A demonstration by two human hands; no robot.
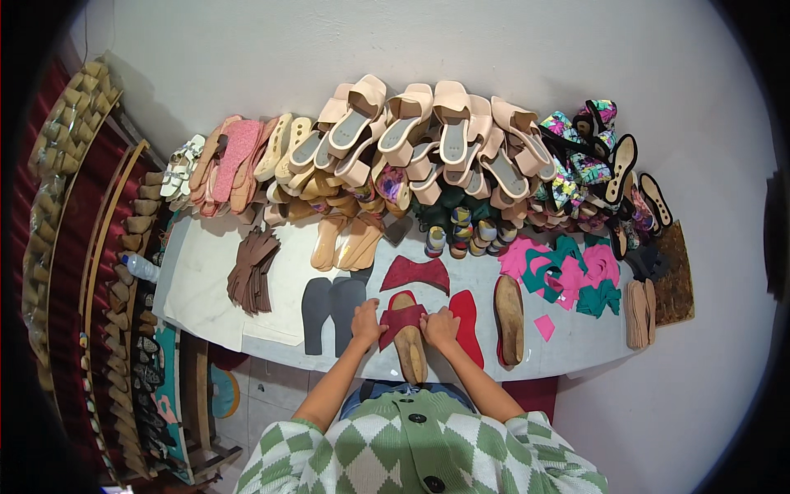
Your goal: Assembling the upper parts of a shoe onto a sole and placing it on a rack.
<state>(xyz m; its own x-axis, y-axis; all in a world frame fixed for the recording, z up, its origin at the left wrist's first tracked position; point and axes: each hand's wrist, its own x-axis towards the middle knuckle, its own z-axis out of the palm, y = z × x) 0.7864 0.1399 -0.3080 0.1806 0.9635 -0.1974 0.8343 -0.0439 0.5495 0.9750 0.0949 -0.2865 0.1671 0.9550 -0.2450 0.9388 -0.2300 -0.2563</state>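
A wooden shoe last (409,356) lies in front of me at the table's near edge, toe pointing away, with red showing around its tip. Across its forepart is a dark red shoe upper piece (400,322). My left hand (367,322) pinches the piece's left end, and my right hand (440,327) has its fingers closed on the right end. A matching dark red upper piece (416,273) lies flat just beyond. Right of my right hand is a bright red insole (466,323). Farther right rests a second wooden last (510,317) with a red edge.
Dark grey soles (317,317) lie left of my left hand. Brown strips (253,272) are stacked farther left. Pink and green scraps (568,267) lie at right, near beige soles (640,313). Heeled sandals (453,123) pile along the wall; shelves of lasts (123,346) stand left.
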